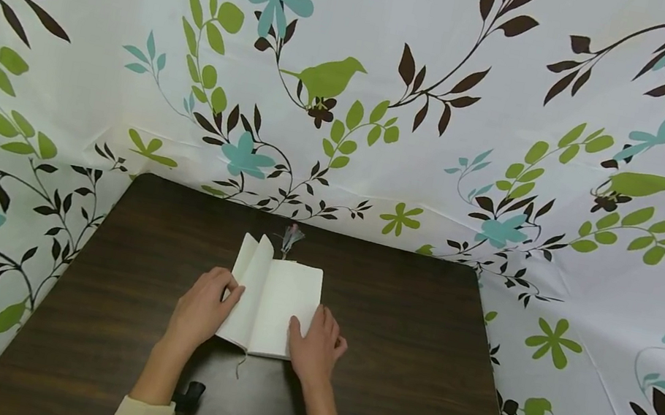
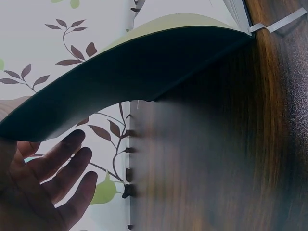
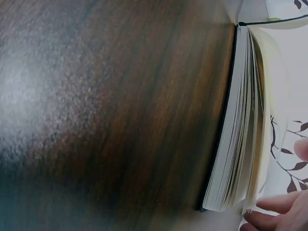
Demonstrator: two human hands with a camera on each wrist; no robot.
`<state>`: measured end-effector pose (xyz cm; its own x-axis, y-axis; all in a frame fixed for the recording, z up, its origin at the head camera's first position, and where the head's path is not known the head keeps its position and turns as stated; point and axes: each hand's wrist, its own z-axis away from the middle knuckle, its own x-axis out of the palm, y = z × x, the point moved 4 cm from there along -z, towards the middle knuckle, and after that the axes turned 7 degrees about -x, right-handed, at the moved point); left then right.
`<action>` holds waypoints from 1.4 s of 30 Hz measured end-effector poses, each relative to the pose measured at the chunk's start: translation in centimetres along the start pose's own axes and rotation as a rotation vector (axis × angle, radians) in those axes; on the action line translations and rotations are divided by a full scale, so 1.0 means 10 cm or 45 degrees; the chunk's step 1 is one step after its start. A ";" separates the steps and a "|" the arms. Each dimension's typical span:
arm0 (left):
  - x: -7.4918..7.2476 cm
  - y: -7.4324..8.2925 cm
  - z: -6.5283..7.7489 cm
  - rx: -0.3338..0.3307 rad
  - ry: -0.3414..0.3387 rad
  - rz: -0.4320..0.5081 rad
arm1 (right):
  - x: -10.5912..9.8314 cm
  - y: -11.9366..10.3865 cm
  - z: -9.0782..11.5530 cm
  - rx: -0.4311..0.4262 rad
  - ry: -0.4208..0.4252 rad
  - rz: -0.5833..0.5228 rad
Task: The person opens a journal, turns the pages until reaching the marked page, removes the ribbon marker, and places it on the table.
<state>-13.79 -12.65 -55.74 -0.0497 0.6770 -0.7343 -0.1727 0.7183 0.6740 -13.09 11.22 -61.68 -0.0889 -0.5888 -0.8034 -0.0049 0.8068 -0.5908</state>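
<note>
A notebook (image 1: 287, 303) with blank cream pages lies open on the dark wooden table, its dark cover (image 2: 120, 72) bent upward on the left side. My left hand (image 1: 201, 307) holds that raised cover at its outer edge, thumb on the inner side and fingers behind; the other fingers spread loosely below it in the left wrist view. At the right edge of the page block (image 3: 236, 130), my right hand (image 1: 318, 346) pinches page edges near a corner, thumb over the page. A thin ribbon (image 2: 284, 21) hangs from the spine's near end.
A pale tassel (image 1: 292, 236) sticks out beyond the notebook's far edge. Small black devices (image 1: 189, 397) sit beside both wrists. Around the table (image 1: 411, 370) hangs a white cloth (image 1: 375, 193) printed with leaves, flowers and birds, meeting its far and side edges.
</note>
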 end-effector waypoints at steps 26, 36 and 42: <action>0.03 0.01 -0.03 0.034 -0.080 0.055 | -0.16 -0.09 -0.08 0.048 0.027 -0.754; 0.15 -0.06 -0.03 -0.111 -0.231 0.217 | 0.07 -0.44 0.08 -0.464 -0.432 -0.631; 0.14 -0.07 -0.01 -0.094 -0.142 0.203 | 0.11 -0.49 0.16 -0.694 -0.425 -0.387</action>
<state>-13.85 -12.22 -57.27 0.0267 0.7977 -0.6024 -0.2430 0.5897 0.7702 -11.54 6.51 -59.78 0.3055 -0.7049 -0.6401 -0.4866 0.4623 -0.7413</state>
